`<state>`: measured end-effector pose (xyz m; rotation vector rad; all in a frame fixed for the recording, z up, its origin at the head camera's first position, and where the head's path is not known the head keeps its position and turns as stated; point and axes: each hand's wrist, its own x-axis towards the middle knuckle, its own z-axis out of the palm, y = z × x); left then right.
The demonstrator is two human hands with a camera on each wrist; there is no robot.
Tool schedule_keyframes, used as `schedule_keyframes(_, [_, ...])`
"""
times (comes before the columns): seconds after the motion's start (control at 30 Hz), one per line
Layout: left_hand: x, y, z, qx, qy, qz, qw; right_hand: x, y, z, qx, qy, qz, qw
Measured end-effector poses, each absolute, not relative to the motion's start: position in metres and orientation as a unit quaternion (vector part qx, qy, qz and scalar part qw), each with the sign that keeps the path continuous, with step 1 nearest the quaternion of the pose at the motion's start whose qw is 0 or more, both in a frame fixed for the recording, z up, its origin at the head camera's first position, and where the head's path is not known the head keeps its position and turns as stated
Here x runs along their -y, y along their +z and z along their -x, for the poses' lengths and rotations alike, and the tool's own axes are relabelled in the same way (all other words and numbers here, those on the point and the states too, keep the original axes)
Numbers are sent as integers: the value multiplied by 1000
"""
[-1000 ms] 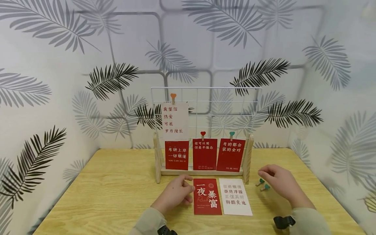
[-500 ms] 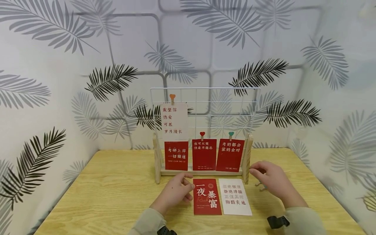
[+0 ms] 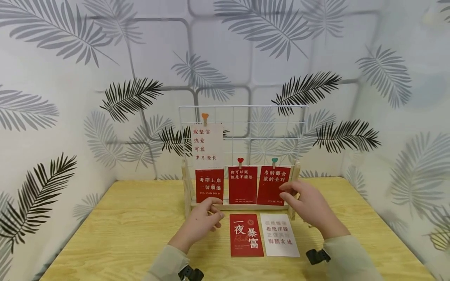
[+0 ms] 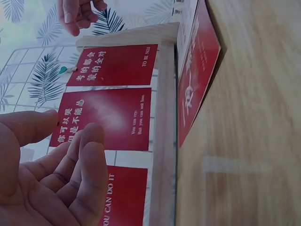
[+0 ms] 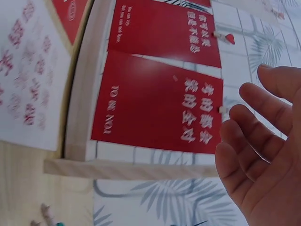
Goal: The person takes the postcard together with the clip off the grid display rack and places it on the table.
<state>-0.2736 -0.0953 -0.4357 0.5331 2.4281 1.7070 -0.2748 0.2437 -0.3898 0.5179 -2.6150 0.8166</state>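
My right hand [image 3: 309, 208] is raised in front of the right red card [image 3: 272, 189], which hangs on a white wire grid under a teal heart clip [image 3: 275, 160]. Its fingers are loosely bent and hold nothing, and in the right wrist view its fingertips [image 5: 225, 150] overlap the card's top edge. Close to the lower left red card [image 3: 209, 186] is my left hand [image 3: 198, 224], its fingers half curled around nothing. In the left wrist view its fingertips [image 4: 93, 134] overlap the middle red card [image 4: 113, 122]. Before the rack lie a red card [image 3: 246, 236] and a white card [image 3: 280, 236].
The wire grid [image 3: 267, 128] stands in a wooden base [image 3: 233, 207] against a leaf-patterned wall. A white card [image 3: 207, 144] hangs upper left from an orange heart clip [image 3: 205, 117]. A red heart clip [image 3: 240, 160] holds the middle card. Loose wooden clips [image 5: 47, 214] lie right of the base.
My right hand has risen leftward from beside the loose clips to the right hanging card. My left hand has shifted slightly up and left. The cards stay in place.
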Motion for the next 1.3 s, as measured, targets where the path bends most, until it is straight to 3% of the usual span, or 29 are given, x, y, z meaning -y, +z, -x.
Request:
schedule_keyframes(0.23, [109,-422,276,-821,539,-182,52,-222,-365,279,919,266,-215,197])
schedule_keyframes(0.53, [126,-396,279,-861,480,-171,-8,-201,-334,287,896,244,-254,271])
schedule_keyframes(0.97, [155,-363,289,-883,433,-163,-75,-160,-277,293,894,194,-305,264])
schedule_keyframes(1.3, [165,-342,299,-886,417,-177,-101,-138,-248,302,875,167,-344,298])
